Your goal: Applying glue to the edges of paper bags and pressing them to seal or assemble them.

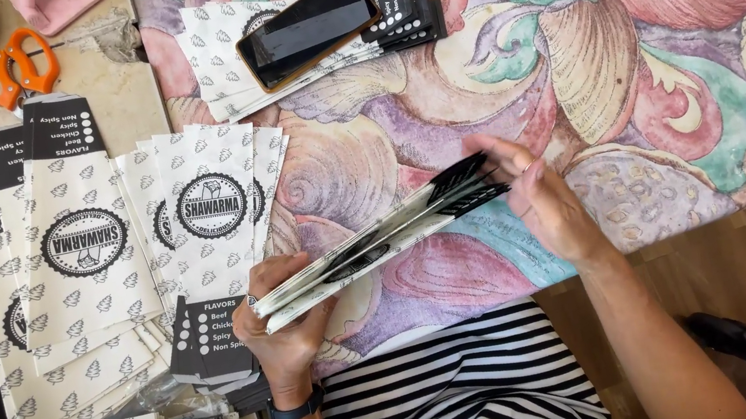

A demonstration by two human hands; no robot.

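Under both grips I see the bench in its pastel shell-print cloth. Left of my left grip spreads a fan of white paper sleeves with black round emblems. That grip is clamped on a stack of the same black-ended sleeves; my right grip pinches its far end. Beyond lies a dark smartphone.

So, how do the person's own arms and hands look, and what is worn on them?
Both forearms are bare, with no sleeves in view. The left hand has a dark band like a watch at its wrist. The right hand wears no glove; whether it has rings, I cannot tell.
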